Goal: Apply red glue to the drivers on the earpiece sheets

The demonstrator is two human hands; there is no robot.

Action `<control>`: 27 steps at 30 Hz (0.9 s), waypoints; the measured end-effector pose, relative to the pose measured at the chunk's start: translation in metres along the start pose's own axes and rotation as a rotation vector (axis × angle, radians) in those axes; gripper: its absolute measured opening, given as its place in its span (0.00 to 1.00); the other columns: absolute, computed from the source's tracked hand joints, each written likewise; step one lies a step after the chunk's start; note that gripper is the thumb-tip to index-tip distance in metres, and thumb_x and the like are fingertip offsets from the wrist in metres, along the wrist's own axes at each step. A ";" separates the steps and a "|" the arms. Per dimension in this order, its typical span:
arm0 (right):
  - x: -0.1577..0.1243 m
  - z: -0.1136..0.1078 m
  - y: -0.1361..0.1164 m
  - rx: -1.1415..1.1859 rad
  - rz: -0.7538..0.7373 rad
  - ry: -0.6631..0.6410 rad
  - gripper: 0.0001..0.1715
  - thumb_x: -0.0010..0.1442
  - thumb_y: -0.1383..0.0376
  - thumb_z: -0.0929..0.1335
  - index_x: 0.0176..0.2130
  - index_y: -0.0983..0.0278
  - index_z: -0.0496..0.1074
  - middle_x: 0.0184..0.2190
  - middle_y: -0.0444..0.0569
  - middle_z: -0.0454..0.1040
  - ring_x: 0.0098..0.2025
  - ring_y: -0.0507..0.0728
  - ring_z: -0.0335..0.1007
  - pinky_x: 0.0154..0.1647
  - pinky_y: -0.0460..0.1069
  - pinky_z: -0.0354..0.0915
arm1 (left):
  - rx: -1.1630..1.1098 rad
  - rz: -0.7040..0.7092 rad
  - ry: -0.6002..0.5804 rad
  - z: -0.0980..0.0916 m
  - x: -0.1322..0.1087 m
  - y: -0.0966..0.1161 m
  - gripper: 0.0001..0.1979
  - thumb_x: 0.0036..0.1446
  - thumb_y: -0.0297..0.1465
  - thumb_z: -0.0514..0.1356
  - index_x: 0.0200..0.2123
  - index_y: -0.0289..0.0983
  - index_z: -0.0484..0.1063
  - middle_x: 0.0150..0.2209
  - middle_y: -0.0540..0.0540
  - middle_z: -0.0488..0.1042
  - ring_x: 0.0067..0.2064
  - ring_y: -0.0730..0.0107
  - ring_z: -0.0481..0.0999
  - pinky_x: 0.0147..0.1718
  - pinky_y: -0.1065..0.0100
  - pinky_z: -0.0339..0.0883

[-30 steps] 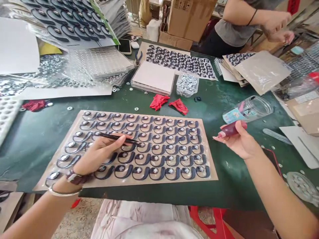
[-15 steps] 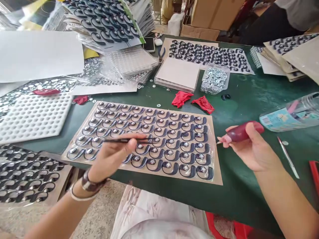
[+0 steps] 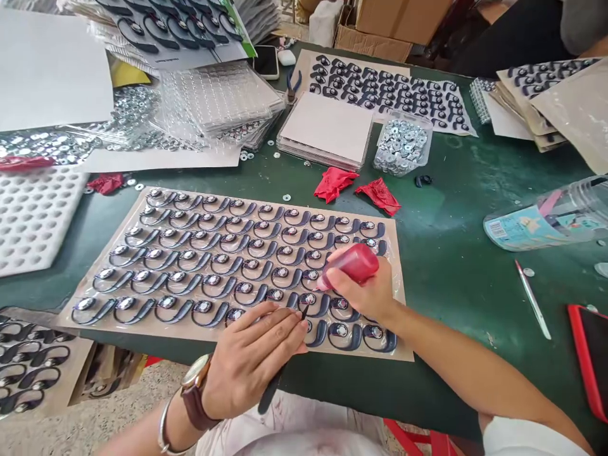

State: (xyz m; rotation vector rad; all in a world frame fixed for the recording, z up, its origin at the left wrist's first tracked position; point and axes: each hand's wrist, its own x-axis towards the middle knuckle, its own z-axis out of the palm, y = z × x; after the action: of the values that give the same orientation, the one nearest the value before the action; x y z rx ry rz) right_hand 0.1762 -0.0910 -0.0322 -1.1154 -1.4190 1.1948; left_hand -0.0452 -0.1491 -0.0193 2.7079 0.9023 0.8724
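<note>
A brown card sheet [image 3: 401,345] lies on the green table [image 3: 456,253], covered with rows of dark hook-shaped parts [image 3: 204,259] that carry silver discs. My left hand [image 3: 251,361] is closed round thin black tweezers [image 3: 270,392] at the sheet's near edge, the tip by a part in the bottom row. My right hand [image 3: 365,294] grips a small red bottle [image 3: 354,265], tilted with its nozzle down and left toward the same spot. A watch and a bangle are on my left wrist.
Two red crumpled scraps [image 3: 356,187], a tub of silver washers [image 3: 401,145], a stack of cards [image 3: 327,130] and more sheets of parts [image 3: 380,92] lie behind. A plastic jar [image 3: 546,221] on its side, a thin tool [image 3: 532,297] and a red phone [image 3: 591,354] are at right. White foam tray [image 3: 33,215] at left.
My right hand has swung the red bottle in from the right onto the sheet. My left hand drew back to the sheet's near edge with the tweezers. The view shifted.
</note>
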 end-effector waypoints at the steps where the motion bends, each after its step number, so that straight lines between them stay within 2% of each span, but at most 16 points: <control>1: -0.001 0.001 0.002 -0.041 -0.023 -0.012 0.11 0.57 0.57 0.73 0.35 0.62 0.72 0.22 0.45 0.77 0.26 0.55 0.76 0.31 0.51 0.74 | 0.005 0.003 -0.008 0.001 0.000 0.001 0.11 0.63 0.24 0.57 0.47 0.29 0.74 0.44 0.43 0.80 0.47 0.64 0.79 0.54 0.60 0.66; 5: -0.003 0.001 0.009 -0.134 -0.103 -0.044 0.12 0.54 0.57 0.73 0.34 0.62 0.72 0.24 0.46 0.77 0.26 0.55 0.75 0.30 0.51 0.74 | 0.024 0.016 -0.040 0.003 0.000 0.005 0.12 0.64 0.23 0.55 0.48 0.26 0.74 0.46 0.41 0.79 0.50 0.62 0.78 0.56 0.58 0.64; 8: -0.003 0.002 0.011 -0.186 -0.136 -0.035 0.11 0.53 0.58 0.74 0.33 0.61 0.73 0.24 0.45 0.77 0.26 0.55 0.75 0.29 0.49 0.73 | 0.047 0.011 -0.054 0.003 0.000 0.008 0.12 0.63 0.22 0.56 0.47 0.26 0.74 0.46 0.40 0.79 0.50 0.60 0.77 0.57 0.57 0.63; 14: -0.001 0.004 0.010 -0.269 -0.305 -0.003 0.11 0.53 0.59 0.74 0.28 0.62 0.72 0.25 0.45 0.77 0.25 0.53 0.74 0.28 0.48 0.71 | 0.025 -0.003 -0.065 0.003 0.001 0.008 0.12 0.62 0.21 0.56 0.48 0.26 0.75 0.46 0.41 0.79 0.50 0.60 0.77 0.57 0.56 0.63; 21: 0.000 0.002 0.007 -0.342 -0.158 0.022 0.16 0.56 0.54 0.71 0.25 0.63 0.73 0.22 0.45 0.76 0.24 0.53 0.72 0.30 0.49 0.72 | 0.017 -0.019 -0.059 0.003 -0.001 0.008 0.12 0.61 0.22 0.59 0.47 0.27 0.75 0.46 0.41 0.79 0.51 0.60 0.77 0.56 0.56 0.65; 27: 0.000 0.002 0.007 -0.311 -0.176 0.054 0.16 0.54 0.54 0.73 0.27 0.63 0.72 0.23 0.45 0.76 0.24 0.53 0.73 0.29 0.49 0.71 | 0.014 -0.031 -0.060 0.003 0.000 0.009 0.12 0.60 0.22 0.60 0.47 0.28 0.75 0.46 0.42 0.79 0.51 0.61 0.77 0.57 0.57 0.65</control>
State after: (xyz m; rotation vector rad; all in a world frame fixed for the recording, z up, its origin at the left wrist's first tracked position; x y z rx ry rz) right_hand 0.1746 -0.0907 -0.0395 -1.1936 -1.6615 0.8325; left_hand -0.0393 -0.1559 -0.0186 2.7086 0.9383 0.7768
